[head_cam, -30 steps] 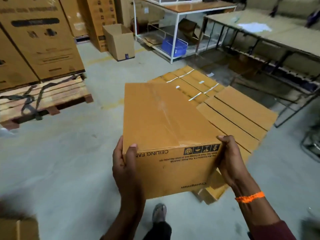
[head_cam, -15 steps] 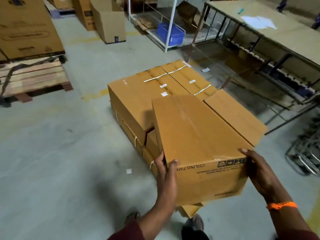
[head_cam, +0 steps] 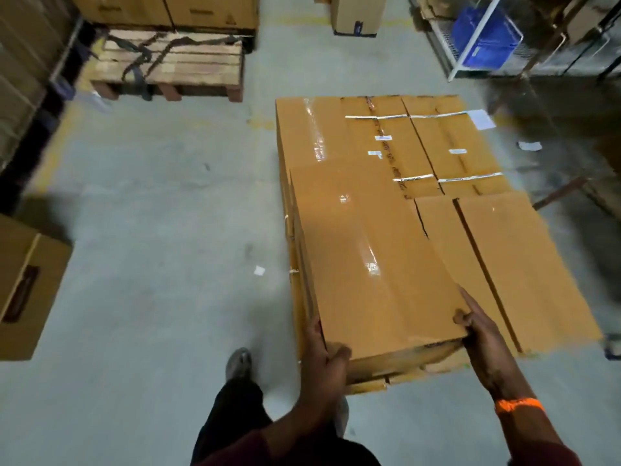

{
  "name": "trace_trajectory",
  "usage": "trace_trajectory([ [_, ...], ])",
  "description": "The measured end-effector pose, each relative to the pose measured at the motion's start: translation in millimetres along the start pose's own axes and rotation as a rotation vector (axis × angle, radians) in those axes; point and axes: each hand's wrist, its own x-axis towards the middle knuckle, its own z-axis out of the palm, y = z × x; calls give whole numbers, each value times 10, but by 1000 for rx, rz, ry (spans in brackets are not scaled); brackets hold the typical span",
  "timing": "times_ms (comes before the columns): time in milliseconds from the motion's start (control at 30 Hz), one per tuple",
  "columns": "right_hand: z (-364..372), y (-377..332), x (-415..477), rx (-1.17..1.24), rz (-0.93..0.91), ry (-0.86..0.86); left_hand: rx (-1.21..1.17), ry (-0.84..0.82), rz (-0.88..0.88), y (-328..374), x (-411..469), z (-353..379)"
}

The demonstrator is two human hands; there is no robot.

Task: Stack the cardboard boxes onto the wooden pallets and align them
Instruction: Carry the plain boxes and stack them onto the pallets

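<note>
A long brown cardboard box [head_cam: 366,260] lies flat at the near left corner of a stack of similar boxes [head_cam: 437,146]. My left hand [head_cam: 324,356] grips its near left corner, thumb on the front face. My right hand [head_cam: 479,326] holds its near right corner, fingers on the top edge. Two narrower boxes [head_cam: 517,264] lie beside it on the right. The pallet under the stack is hidden. A wooden pallet [head_cam: 174,63] with dark straps stands at the back left, carrying large boxes [head_cam: 168,8].
A cardboard box [head_cam: 27,297] sits on the floor at the left edge. Another box [head_cam: 356,11] stands at the back. A white rack with a blue crate [head_cam: 484,35] is at the back right. My foot [head_cam: 238,361] is just left of the stack. Grey floor lies between.
The box went from being carried in the air to lying on the stack's near left corner. I have stepped up close, and both hands stay on its near corners.
</note>
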Motion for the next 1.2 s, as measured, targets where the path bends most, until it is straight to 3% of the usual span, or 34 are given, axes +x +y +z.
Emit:
trace_trajectory([
  [433,-345,602,-84,-177,72,-95,217,29,-38,-642,75,418],
  [600,-413,799,-25,-123,120,-93,251,9,-93,-1016,323,441],
  [1200,-351,822,95,145,222,-119,273,74,-83,-903,414,285],
])
